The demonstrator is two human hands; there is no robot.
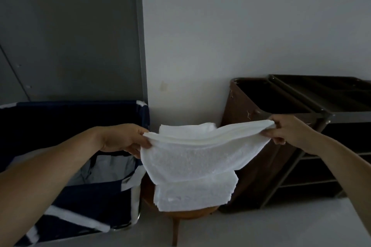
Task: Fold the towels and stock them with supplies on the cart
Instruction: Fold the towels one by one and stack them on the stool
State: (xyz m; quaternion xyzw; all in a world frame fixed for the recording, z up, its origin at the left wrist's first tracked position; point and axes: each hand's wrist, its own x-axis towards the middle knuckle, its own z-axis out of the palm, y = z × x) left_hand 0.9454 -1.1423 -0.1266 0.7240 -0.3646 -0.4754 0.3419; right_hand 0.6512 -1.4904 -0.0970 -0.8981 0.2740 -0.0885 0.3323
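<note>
White towel (192, 158) pinched between left hand (122, 139) and right hand (286, 129), wooden stool (175, 230) below (stacked towels (192, 194)), pale wall (241, 26).

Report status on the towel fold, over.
Hands: left hand, right hand pinch white towel at top corners, stretched midair. Beneath: folded stack on stool. At right: cart, nothing blocking.

- A navy fabric hamper (96, 196) with white stripes stands at the left on a metal frame, with grey cloth (104, 168) inside.
- A wooden stool (192, 212) stands just right of it on the pale floor (261, 230).
- A grey panel (70, 36) rises behind the hamper, beside a white wall (241, 26).
</note>
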